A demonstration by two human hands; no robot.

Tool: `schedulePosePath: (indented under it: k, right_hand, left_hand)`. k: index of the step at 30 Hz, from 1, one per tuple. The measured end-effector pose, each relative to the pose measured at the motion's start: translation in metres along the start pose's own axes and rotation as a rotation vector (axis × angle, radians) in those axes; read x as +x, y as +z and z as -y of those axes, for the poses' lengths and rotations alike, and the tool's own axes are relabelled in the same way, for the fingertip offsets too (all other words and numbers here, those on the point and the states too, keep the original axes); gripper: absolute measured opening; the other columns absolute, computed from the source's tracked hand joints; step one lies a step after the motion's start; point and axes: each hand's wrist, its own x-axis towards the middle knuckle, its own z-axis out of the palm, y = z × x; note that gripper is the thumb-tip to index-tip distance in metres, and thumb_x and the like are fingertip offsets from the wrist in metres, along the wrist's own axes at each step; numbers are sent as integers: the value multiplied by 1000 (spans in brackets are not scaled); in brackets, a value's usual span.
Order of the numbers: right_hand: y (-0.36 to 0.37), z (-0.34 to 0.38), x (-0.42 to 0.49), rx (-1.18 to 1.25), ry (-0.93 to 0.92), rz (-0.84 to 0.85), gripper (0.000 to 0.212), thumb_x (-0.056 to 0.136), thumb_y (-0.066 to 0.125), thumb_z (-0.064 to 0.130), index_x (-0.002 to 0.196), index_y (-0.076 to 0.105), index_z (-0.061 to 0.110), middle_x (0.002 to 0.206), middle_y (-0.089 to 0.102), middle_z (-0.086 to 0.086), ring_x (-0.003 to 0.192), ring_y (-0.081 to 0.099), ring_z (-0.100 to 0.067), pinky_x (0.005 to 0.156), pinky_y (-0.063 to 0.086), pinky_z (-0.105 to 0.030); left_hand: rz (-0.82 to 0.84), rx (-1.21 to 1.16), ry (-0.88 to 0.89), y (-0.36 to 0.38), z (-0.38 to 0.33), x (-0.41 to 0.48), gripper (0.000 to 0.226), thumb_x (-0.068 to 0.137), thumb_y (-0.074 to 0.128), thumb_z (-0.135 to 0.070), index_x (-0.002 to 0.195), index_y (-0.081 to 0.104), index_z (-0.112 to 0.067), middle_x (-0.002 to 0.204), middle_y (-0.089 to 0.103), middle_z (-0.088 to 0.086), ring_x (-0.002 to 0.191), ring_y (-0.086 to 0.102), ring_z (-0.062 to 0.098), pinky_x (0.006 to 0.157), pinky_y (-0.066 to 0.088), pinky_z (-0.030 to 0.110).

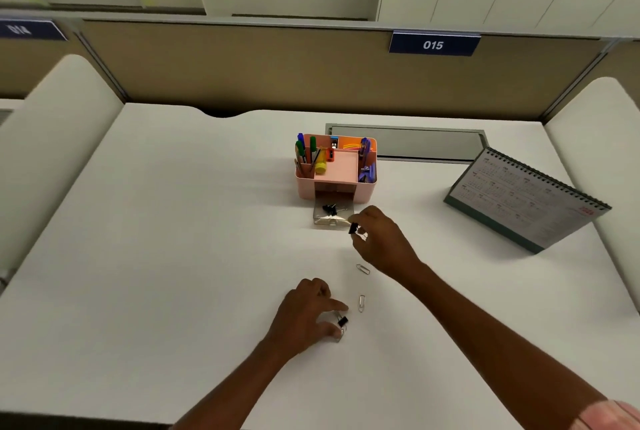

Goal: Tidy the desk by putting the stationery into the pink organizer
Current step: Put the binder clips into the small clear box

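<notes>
Currently the right hand (377, 239) pinches a binder clip (352, 228) beside the pink organizer (304, 187) and its open drawer (332, 216); next, drop it inside. The left hand (304, 311) brackets another clip (342, 320) on the counter (173, 256), grip unclear.

Organizer: pink organizer (363, 192) at mid bench (173, 256), pens upright in its left compartment.
Drawer: clear drawer (320, 218) pulled out in front, black clips inside.
Right hand: right hand (381, 239) pinches a black binder clip (353, 228) just beside the drawer's right corner.
Left hand: left hand (304, 311), its fingers (337, 305) bracketing a second binder clip (342, 320) on the bench; whether they grip it is unclear.
Loose: two paper clips (363, 269) between the hands.
Right side: desk calendar (526, 201).
</notes>
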Motion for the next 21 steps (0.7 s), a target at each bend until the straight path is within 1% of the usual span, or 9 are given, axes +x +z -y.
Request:
schedulePosePath:
  k: [2,4,7,9,12,15,18,21]
  right_hand:
    - [-2,2,17,10,13,5,32,92,72,17,124,66,16,124,61,-4,101,64,-19,83,52,-23]
    - [-4,7,34,1,14,0,31,92,73,16,122,66,16,125,64,-4,103,63,-19,82,49,-22]
    - [-5,13,56,-88,1,-26,29,92,72,19,121,68,17,122,69,-3,103,65,-20,80,55,-27]
    - [-3,15,68,-169,-25,-17,27,94,71,19,120,71,17,119,72,-4,103,67,-22,79,56,-30]
    - [3,13,83,-300,-79,43,22,94,71,19,116,74,17,111,75,-5,97,70,-23,79,58,-32]
    - [9,8,92,-382,-116,101,20,93,71,17,113,74,17,106,74,-6,94,70,-23,79,59,-32]
    - [16,2,99,-421,-152,140,21,93,73,20,113,74,17,104,75,-5,94,71,-23,81,57,-31]
    - [23,-2,102,-442,-170,164,22,93,73,25,114,73,18,106,74,-5,97,71,-23,85,58,-32]
  left_hand:
    - [5,14,8,0,-1,0,53,66,75,-66,118,68,-55,114,47,-24,108,42,-3,92,44,26]
    - [-11,19,10,2,0,-1,49,68,75,-63,116,69,-54,113,48,-23,108,44,-1,93,45,29]
    - [-42,24,12,5,0,-1,42,71,74,-61,112,72,-51,111,48,-21,107,45,1,91,48,34]
    - [-49,32,20,6,0,-1,40,73,73,-59,111,72,-49,111,48,-20,107,46,3,90,48,36]
    - [-51,33,34,7,1,-1,40,74,72,-59,112,72,-47,111,48,-19,108,46,4,90,47,36]
    - [-40,33,51,7,1,-1,44,75,70,-62,117,70,-48,113,49,-19,110,46,4,91,45,34]
    - [-3,51,78,10,-2,0,52,75,68,-66,124,66,-50,115,49,-20,111,45,4,91,42,29]
    - [-6,61,92,14,-2,0,51,76,67,-66,124,65,-50,113,48,-19,108,45,5,88,42,29]
